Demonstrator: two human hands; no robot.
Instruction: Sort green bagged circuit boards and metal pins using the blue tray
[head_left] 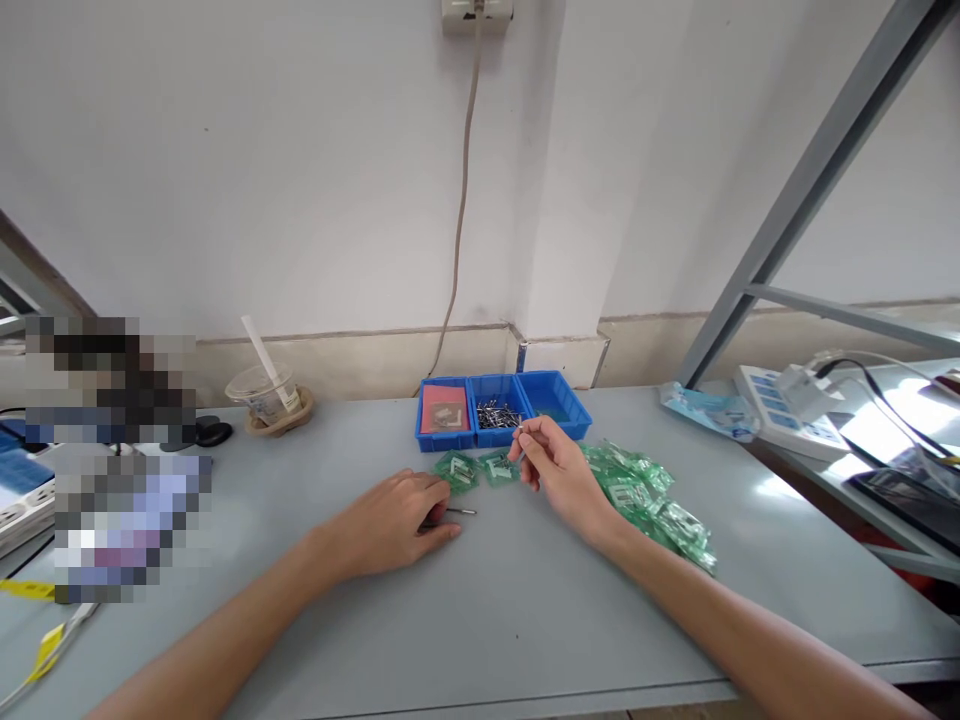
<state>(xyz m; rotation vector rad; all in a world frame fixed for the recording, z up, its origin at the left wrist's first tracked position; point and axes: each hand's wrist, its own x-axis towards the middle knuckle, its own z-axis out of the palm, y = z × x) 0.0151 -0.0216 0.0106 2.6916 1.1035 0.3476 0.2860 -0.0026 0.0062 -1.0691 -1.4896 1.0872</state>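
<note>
My left hand (405,515) rests on the grey table with its fingers curled round a thin metal rod (463,511); the tip pokes out to the right and the rest is mostly hidden. My right hand (559,470) is raised just in front of the blue bins, thumb and forefinger pinched on a small metal piece (520,428), too small to name. Behind it, the middle blue bin (495,437) holds many screw-like metal pieces (496,414). Between my hands lie two small green plastic packets (456,470) with pale parts inside.
A pile of green packets (649,500) spreads right of my right hand. The left bin (446,441) holds a red sheet (437,397); the right bin (556,392) adjoins it all. A cup with straw (266,390), a blue-white packet (709,411) and a power strip (780,405) stand farther out.
</note>
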